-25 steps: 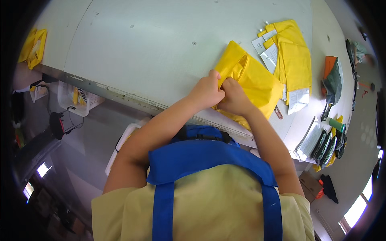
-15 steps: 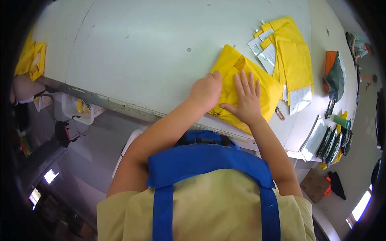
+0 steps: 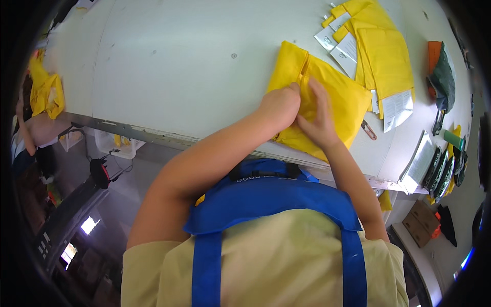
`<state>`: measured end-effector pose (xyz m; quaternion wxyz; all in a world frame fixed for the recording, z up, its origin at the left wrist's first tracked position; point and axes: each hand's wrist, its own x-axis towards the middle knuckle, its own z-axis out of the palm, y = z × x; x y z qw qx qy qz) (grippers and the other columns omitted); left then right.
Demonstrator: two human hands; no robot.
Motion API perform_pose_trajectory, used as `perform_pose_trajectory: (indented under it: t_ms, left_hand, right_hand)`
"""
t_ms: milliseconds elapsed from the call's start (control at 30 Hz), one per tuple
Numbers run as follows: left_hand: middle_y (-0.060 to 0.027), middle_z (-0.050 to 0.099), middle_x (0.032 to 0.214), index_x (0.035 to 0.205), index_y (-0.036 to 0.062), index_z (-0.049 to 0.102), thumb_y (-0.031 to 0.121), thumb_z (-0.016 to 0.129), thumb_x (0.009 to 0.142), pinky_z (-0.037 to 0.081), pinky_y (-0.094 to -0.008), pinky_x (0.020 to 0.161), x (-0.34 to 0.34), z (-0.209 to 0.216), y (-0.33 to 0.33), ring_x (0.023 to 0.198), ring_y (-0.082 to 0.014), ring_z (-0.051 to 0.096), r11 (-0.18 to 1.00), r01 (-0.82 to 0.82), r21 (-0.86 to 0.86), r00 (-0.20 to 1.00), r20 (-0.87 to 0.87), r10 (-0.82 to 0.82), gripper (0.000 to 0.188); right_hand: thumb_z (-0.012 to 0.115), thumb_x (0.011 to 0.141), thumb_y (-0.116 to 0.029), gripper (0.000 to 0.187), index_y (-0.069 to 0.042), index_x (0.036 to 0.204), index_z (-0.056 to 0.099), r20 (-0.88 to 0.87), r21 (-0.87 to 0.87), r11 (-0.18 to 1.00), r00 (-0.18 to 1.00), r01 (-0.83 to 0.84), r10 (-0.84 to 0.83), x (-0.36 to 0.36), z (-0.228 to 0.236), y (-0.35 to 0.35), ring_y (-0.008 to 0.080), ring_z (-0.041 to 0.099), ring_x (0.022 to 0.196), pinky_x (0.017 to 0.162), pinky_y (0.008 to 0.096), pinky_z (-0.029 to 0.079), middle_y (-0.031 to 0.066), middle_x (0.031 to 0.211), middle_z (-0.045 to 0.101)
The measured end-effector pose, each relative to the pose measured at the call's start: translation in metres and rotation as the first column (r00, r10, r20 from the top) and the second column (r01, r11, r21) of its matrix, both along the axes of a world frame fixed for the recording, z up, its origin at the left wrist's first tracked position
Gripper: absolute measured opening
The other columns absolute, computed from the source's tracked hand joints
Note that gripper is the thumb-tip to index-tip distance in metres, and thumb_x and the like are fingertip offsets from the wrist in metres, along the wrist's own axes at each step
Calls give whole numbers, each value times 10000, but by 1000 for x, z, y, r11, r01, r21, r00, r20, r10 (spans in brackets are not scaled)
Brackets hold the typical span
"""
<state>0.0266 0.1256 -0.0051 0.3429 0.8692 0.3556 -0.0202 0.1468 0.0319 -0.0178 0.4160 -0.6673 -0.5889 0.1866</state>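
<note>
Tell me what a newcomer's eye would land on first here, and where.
Probably the bright yellow bundle near the table's front edge, with the left hand and right hand on it. Next, the folded yellow stack beyond it to the right, with white cards poking out. Then the broad blue apron bib, lower middle.

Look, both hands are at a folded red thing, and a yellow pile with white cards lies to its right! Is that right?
Not quite: the folded piece at the left hand and right hand is yellow, not red, as the head view shows. The yellow pile with white cards does lie to its right.
</note>
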Motion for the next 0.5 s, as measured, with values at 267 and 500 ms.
perform_pose_trajectory:
  t_ms: [267, 500]
  left_hand:
    - [-244, 649, 829, 932, -38, 521, 34, 495, 814, 526, -441, 663, 9, -11, 4, 772, -376, 655, 999, -39, -35, 998, -53, 37, 141]
    - [-226, 635, 926, 1017, -7, 533, 149, 570, 835, 493, -440, 759, -11, -2, 9, 892, -370, 622, 983, -115, -145, 984, 120, 132, 243]
  right_hand:
    - [639, 749, -132, 100, -129, 843, 607, 437, -87, 917, 812, -389, 386, -47, 14, -32, 197, 529, 802, 691, 343, 391, 33, 828, 554]
    - [636, 773, -123, 90, -98, 837, 578, 299, -91, 989, 944, -119, 141, -42, 32, -18, 247, 532, 829, 737, 360, 388, 56, 838, 557]
